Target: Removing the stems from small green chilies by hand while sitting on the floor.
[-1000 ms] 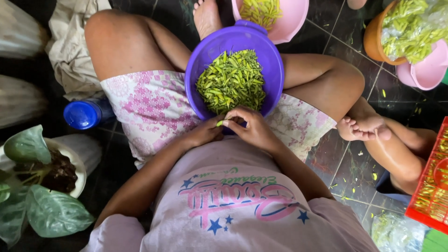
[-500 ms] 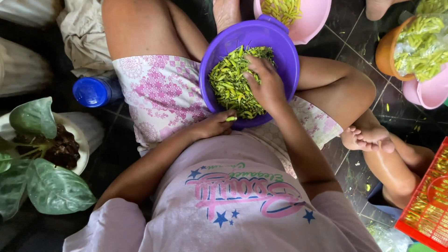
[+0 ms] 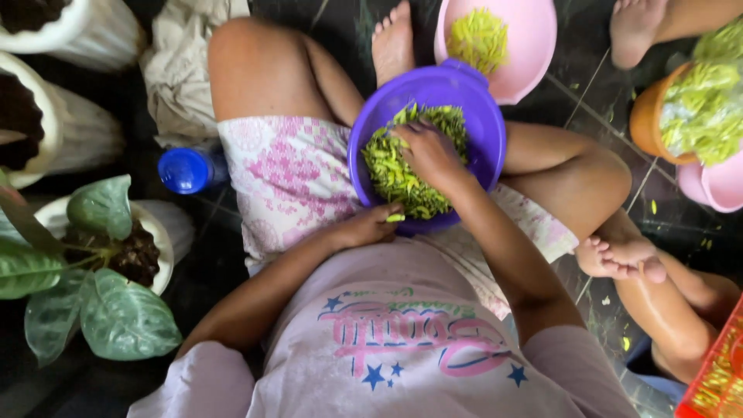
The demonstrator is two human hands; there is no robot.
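Right hand: palm down inside the purple bowl; fingers curled into the heap of green pods; whether they have closed on any pod cannot be told
Left hand: at the near rim of the purple bowl; fingertips pinched on a small green piece
Hands: apart, the right farther than the left
Purple bowl: resting on the person's lap, between the crossed legs; about half full of green pods
Pink bowl: on the floor just beyond the purple bowl; holds paler yellow-green pieces
Far right: an orange bowl heaped with more greens, a second pink bowl beside it (another person's bare foot above them)
Left: a blue-capped bottle lying by the thigh; a potted plant in a white pot
Near right corner: edge of a red crate
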